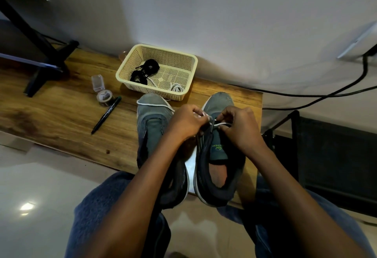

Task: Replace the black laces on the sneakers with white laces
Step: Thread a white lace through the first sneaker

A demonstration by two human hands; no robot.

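- Head view: two grey sneakers are seen side by side on a wooden table (61, 119), toes toward the wall.
- The right sneaker (219, 155) is being worked on; a white lace (223, 124) is pinched by both hands over its front eyelets.
- The left hand (186, 122) is curled, with the lace held between thumb and fingertips.
- The right hand (241, 129) is curled too, with the lace's other part pinched just beside the left hand.
- The left sneaker (152, 119) lies partly under the left forearm; a white lace runs across its toe.
- A cream basket (126, 70) stands beyond the sneakers by the wall; black laces (144, 71) and a white lace bundle (176, 88) lie in it.
- A pen (106, 114), a tape roll (104, 96) and a small clear box (97, 82) are seen left of the sneakers.
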